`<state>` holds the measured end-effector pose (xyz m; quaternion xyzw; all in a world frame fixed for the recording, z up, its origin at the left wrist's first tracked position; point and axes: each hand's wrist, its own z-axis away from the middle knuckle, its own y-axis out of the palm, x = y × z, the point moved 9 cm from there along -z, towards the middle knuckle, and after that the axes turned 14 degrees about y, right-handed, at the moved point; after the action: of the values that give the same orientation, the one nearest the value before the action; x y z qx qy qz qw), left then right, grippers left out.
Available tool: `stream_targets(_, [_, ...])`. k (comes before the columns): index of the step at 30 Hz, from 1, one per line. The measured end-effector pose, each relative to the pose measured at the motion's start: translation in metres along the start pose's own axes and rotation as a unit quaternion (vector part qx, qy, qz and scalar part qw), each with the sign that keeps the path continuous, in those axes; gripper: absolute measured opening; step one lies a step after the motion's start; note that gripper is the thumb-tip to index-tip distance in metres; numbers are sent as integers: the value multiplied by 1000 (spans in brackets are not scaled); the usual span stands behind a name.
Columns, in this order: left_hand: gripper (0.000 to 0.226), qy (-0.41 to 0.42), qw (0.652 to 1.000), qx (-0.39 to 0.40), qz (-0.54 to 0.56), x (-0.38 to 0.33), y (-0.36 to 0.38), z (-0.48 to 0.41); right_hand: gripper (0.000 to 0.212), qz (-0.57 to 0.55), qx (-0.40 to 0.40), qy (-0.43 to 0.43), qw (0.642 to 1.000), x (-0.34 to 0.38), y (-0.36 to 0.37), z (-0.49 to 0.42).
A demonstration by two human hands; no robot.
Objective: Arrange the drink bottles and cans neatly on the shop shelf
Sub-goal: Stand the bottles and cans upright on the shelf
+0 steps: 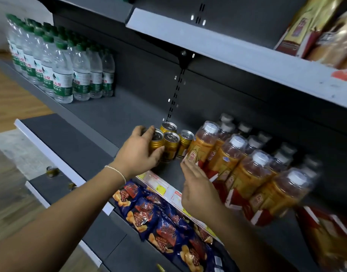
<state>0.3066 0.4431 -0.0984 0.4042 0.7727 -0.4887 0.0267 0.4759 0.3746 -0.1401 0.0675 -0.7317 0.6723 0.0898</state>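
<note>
Several gold cans point(171, 143) stand in a small cluster on the grey middle shelf point(101, 112). My left hand point(140, 152) is wrapped around the leftmost gold can point(156, 142), thumb in front and fingers behind it. My right hand point(198, 190) hovers with loosely parted fingers in front of the orange tea bottles point(245, 169), holding nothing; its fingertips are close to the front bottle's label. The tea bottles with white caps fill the shelf to the right of the cans. Green-capped water bottles point(60, 63) stand in rows at the shelf's far left.
Blue snack bags point(164, 218) lie on the shelf below, behind a price-tag strip point(164, 188). Two loose gold cans point(51, 170) sit low at the left on lower shelves. Boxed goods point(322, 30) occupy the upper shelf at right. Bare shelf lies between water bottles and cans.
</note>
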Motion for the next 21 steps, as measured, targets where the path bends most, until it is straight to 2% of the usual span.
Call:
stream_targets(3, [74,27,999,43,-2,-44,12,14,57,1,-18,15,1000,-37,-15,40])
stream_targets(8, [71,86,992,95,17,-138,50,45,59,32,-31,59,997,-111,-40,116])
stream_targets(15, [72,174,970,160,63,-295,111,96,63,50,-62,187,979,-231,-83,258])
stream_targets(21, [72,264,934,210,114,-435,165,139,63,51,-100,317,942,-322,-114,399])
